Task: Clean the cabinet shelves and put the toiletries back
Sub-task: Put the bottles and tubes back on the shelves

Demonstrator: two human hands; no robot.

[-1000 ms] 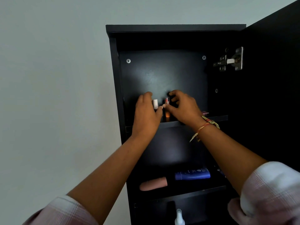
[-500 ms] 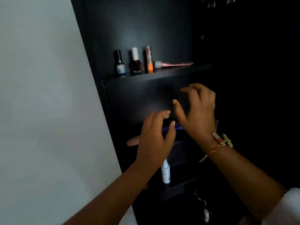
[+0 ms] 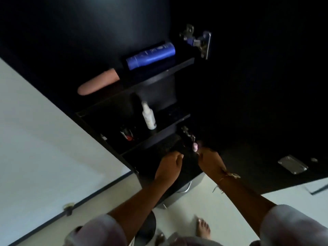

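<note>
I look down into the lower part of the black cabinet [image 3: 106, 128]. Both hands reach into its dark bottom shelf. My left hand [image 3: 170, 164] has its fingers curled, and the darkness hides whether it holds anything. My right hand [image 3: 209, 160] has its fingertips at a small pink item [image 3: 195, 146] beside the lower hinge [image 3: 188, 133]; the grip is unclear. One shelf up stands a white spray bottle [image 3: 149, 118] with small red and black items [image 3: 127, 135]. Above that lie a blue tube [image 3: 150, 55] and a peach tube [image 3: 99, 84].
The open cabinet door [image 3: 266, 121] stands at the right, with a metal plate [image 3: 292, 165] and an upper hinge [image 3: 198, 41]. A silver bin [image 3: 179, 194] sits under the cabinet. My bare foot [image 3: 203, 228] is on the pale floor, and a door stop [image 3: 68, 206] is at the baseboard.
My view has swung down from the top shelf to the cabinet's bottom. Both hands left the small bottles on the top shelf and dropped into the lowest shelf.
</note>
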